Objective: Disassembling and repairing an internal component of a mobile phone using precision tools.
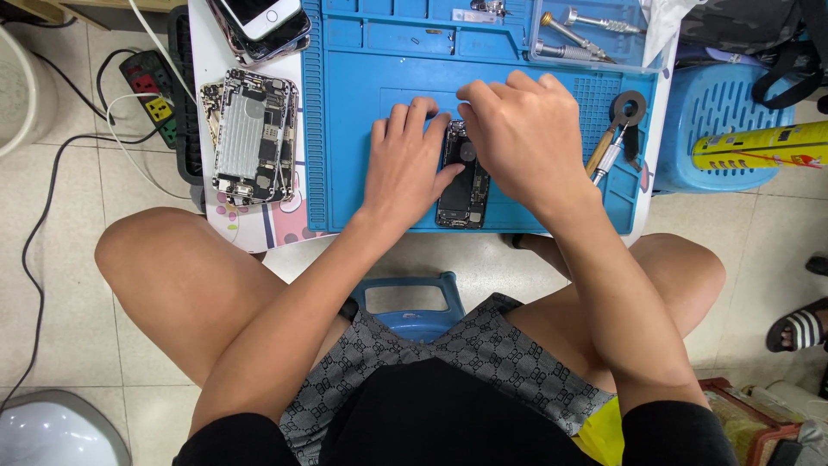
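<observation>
Resting on a blue mat (pixel 362 129) over tiled floor (pixel 60 285), both hands' (pixel 405 164) grip grasping an opened phone (pixel 463 185)

Counting two hands (pixel 412 160) (pixel 517 129) mid-frame, one opened phone (pixel 463 185), one stripped phone chassis (pixel 250 138) at left, two blue stools (pixel 405 302) (pixel 720 121), one blue mat (pixel 362 129).

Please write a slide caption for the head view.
Both hands work on an opened phone on a blue mat.

The person wears a black top with short sleeves, grey patterned shorts, and bare hands (pixel 448 151).
</observation>
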